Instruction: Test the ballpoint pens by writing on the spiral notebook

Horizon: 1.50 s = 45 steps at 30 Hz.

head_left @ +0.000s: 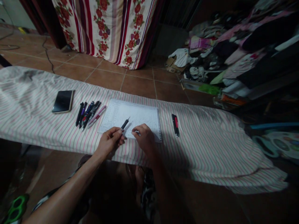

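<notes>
Pen pinched in left hand fingertips, over spiral notebook's near edge; right hand beside, fingers curled on something small, unclear what; likely mid-assembly; next, careful alignment needed.

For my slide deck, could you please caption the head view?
Left hand holds a dark pen over a spiral notepad; right hand rests on the page.

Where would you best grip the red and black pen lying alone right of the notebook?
Pinch the red and black pen at mid-barrel from above, fingers on its left and right flanks. It lies flat on the striped cloth, pointing roughly away from the person, with clear cloth on both sides.
</notes>
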Available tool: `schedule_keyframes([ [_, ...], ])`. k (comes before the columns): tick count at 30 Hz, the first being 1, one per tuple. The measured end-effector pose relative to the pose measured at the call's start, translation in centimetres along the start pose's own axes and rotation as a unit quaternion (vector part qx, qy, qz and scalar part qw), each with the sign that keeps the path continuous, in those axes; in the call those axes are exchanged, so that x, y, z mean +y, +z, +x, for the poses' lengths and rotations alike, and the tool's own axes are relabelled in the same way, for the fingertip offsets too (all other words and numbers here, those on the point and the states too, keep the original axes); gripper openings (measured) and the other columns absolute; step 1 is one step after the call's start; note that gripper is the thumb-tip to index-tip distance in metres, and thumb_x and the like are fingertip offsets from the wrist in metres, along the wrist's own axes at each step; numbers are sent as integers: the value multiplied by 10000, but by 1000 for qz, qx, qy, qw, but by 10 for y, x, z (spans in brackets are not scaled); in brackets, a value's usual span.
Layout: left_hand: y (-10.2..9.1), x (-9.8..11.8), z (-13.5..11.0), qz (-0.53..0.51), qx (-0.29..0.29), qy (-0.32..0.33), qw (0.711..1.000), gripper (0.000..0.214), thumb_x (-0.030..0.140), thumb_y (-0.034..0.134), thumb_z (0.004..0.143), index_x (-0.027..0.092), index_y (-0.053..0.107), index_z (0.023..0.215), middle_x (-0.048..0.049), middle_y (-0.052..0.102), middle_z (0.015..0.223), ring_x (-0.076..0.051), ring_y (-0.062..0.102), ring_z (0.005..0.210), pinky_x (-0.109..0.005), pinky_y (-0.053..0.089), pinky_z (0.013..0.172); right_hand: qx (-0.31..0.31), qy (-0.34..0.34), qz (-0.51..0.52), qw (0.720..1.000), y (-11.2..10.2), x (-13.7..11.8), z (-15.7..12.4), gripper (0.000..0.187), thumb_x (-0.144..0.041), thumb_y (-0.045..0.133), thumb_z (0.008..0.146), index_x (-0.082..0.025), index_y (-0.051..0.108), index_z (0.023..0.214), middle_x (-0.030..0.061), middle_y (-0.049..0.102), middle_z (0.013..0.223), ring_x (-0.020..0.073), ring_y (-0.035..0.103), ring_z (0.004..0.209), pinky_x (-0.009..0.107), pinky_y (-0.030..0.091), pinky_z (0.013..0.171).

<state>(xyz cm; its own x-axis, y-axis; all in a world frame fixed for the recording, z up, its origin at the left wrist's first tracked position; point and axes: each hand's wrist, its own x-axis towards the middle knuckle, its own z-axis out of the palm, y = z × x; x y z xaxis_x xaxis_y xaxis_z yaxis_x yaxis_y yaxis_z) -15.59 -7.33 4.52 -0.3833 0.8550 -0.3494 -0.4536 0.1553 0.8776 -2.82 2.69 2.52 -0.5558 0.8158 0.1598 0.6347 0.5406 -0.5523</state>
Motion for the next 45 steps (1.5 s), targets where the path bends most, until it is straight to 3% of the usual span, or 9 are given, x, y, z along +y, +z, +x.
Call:
schedule_keyframes([
  [7, 0, 0, -1, 9, -1, -14, 1000, 369, 398, 727, 597, 137, 549, 788, 6, 601, 555, -81, 519, 460, -185, 360, 445, 3, 35, 68, 997, -3, 0, 5, 89, -223, 571, 738, -207, 659, 740, 33, 612, 801, 148, 567, 691, 271, 420, 677],
  [14, -1, -7, 0, 58, -13, -18, 998, 374, 443, 694, 623, 139, 541, 777, 0, 596, 574, -83, 513, 469, -183, 344, 429, 28, 88, 131, 987, -7, 2, 5, 110, -275, 526, 747, -215, 618, 744, -8, 637, 662, 153, 603, 652, 256, 417, 620],
  [19, -1, -9, 2, 83, -12, -28, 996, 379, 458, 675, 632, 143, 541, 795, -2, 602, 598, -79, 506, 463, -172, 312, 405, 85, 132, 166, 974, -7, 11, 9, 129, -327, 539, 716, -220, 599, 753, -3, 650, 680, 160, 604, 654, 255, 421, 601],
  [23, -1, -10, 2, 83, -8, -29, 996, 397, 465, 682, 615, 141, 538, 793, 0, 597, 591, -80, 501, 457, -170, 294, 394, 97, 173, 294, 935, -10, 11, 12, 182, -357, 560, 687, -212, 581, 796, -12, 648, 629, 134, 545, 534, 244, 387, 519],
  [29, -2, -12, 3, 92, -15, -13, 996, 399, 468, 682, 619, 135, 544, 789, -3, 600, 595, -78, 501, 465, -176, 321, 419, 62, 240, 516, 820, -22, 2, 11, 226, -330, 685, 592, -179, 635, 753, 2, 648, 695, 93, 516, 602, 217, 386, 566],
  [33, -1, -12, 4, 105, -13, -13, 994, 411, 480, 679, 619, 133, 548, 795, -10, 602, 600, -81, 505, 467, -175, 317, 413, 44, 236, 587, 773, -28, -1, 10, 226, -282, 731, 566, -190, 642, 752, -31, 608, 699, 63, 484, 620, 191, 368, 586],
  [38, 1, -11, 3, 104, -15, -3, 994, 422, 493, 683, 610, 132, 549, 784, 0, 587, 581, -80, 498, 460, -181, 332, 418, 28, 230, 614, 754, -32, -4, 9, 232, -262, 735, 568, -195, 647, 772, -41, 585, 700, 49, 447, 590, 185, 354, 567],
  [45, 4, -10, 0, 101, -25, 14, 994, 389, 487, 668, 635, 143, 550, 774, 5, 585, 577, -88, 514, 501, -197, 382, 469, 26, 247, 587, 770, -31, -4, 8, 216, -276, 716, 582, -212, 668, 783, -31, 602, 720, 56, 448, 584, 189, 340, 545],
])
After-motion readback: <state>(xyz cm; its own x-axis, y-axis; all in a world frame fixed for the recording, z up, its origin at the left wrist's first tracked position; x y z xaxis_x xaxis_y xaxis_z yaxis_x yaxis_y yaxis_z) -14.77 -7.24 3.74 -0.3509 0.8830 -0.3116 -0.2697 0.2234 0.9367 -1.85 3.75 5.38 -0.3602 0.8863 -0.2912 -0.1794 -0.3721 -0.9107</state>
